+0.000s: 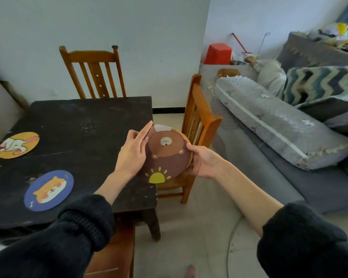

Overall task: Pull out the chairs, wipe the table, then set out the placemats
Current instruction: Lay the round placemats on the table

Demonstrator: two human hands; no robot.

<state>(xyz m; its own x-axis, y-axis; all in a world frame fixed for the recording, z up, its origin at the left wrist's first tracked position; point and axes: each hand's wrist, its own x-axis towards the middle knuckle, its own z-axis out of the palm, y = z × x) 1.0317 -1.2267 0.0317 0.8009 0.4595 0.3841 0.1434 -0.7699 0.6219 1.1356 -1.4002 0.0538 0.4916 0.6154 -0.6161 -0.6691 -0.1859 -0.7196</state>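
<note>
A dark square table point(84, 121) carries two round placemats: a yellow one with a rabbit point(18, 145) at the left edge and a blue one with a dog point(49, 190) near the front. Over the table's right edge I hold a small stack of round mats, the top one a brown bear placemat point(166, 157). My right hand point(202, 162) grips the stack's right rim from below, thumb on top. My left hand point(133, 150) pinches the left rim, its forefinger stretched along the edge. Another mat's pale edge point(162, 127) peeks out behind the brown one.
A wooden chair point(94, 71) stands behind the table by the wall, another point(199, 121) at the table's right side, and a third seat point(113, 255) is below my left sleeve. A grey sofa point(279, 137) with cushions fills the right. A red stool point(219, 54) stands far back.
</note>
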